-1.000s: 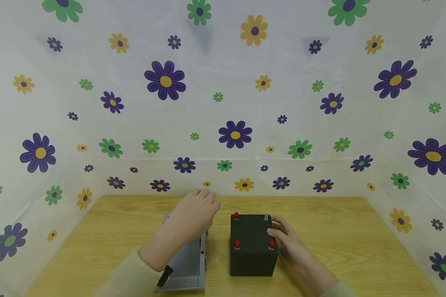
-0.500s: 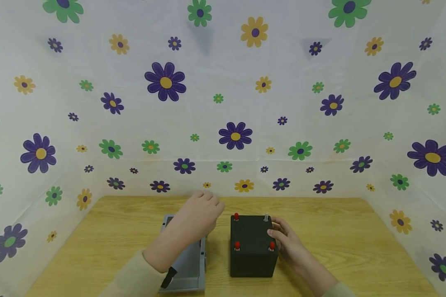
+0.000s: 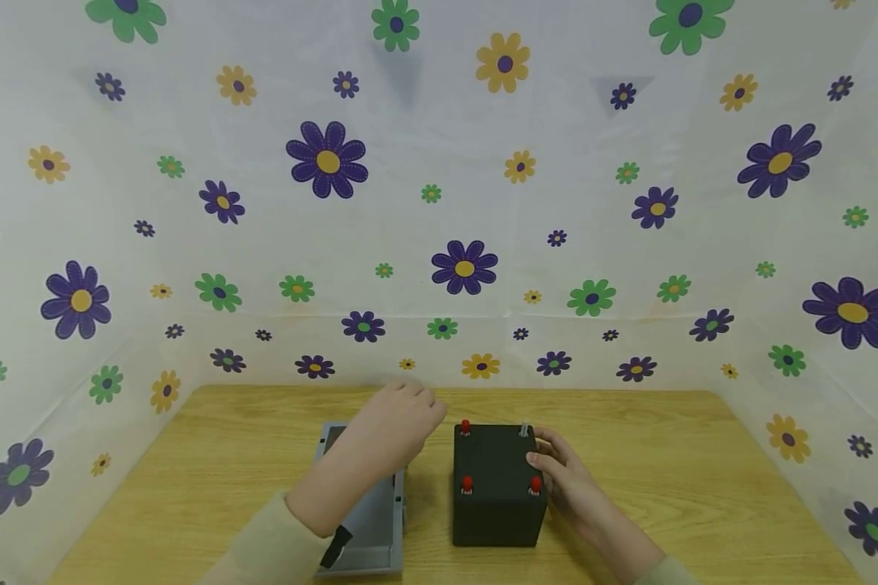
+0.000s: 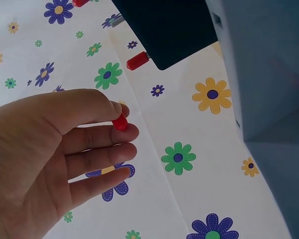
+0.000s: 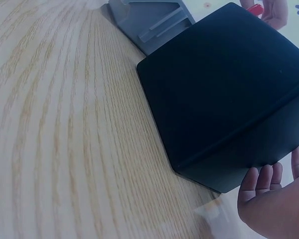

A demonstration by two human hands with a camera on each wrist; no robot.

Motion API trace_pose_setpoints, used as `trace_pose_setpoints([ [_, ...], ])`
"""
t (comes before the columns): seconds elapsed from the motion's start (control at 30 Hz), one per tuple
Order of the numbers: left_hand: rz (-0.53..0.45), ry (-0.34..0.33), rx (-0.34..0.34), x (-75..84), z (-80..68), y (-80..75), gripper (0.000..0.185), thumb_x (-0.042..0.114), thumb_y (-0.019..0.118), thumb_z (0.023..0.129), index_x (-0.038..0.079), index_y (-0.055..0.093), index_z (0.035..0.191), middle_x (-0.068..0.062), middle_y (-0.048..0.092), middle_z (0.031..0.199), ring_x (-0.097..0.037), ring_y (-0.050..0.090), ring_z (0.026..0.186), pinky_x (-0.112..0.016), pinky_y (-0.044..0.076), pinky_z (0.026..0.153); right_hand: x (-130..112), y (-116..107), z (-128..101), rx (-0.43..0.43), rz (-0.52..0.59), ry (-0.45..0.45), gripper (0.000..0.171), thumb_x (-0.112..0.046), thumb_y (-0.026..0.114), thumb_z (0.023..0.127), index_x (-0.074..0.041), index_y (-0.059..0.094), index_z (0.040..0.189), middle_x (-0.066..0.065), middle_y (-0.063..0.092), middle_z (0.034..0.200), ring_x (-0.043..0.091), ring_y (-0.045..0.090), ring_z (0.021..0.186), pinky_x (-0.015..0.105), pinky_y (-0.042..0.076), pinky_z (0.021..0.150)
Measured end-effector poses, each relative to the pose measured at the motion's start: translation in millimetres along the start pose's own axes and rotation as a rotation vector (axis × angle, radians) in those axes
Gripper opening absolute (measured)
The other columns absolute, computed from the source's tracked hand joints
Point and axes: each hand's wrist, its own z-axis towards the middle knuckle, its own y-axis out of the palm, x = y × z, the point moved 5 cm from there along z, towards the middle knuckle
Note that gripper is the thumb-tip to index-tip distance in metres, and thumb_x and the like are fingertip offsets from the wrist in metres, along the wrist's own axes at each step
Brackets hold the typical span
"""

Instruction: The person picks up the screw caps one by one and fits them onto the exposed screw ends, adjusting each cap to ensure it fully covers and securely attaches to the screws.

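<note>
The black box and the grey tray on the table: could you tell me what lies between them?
Only a narrow strip of bare wooden table separates the black box from the grey tray, as the head view shows.

Wooden surface: black box with red pegs, grey tray just beside it at left.

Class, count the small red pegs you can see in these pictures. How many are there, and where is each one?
4. Three stand on top of the black box: back left, front left, front right. One is pinched in the left hand. Others may be hidden.
</note>
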Motion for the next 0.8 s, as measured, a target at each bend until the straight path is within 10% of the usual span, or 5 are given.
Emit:
trace_pose_setpoints([
  [0.8, 0.069, 0.060, 0.032, 6.5, 14.2, 2.5, 0.009, 0.015, 0.070, 0.102, 0.022, 0.077, 0.102, 0.005, 0.070, 0.098, -0.015, 0.062, 0.093, -0.027, 0.050, 0.085, 0.4, -0.2, -0.4, -0.019, -0.014, -0.001, 0.052, -0.020, 0.058, 0.107, -0.010, 0.037, 0.154, 0.006, 0.045, 0.141, 0.014, 0.056, 0.116, 0.027, 0.049, 0.100],
])
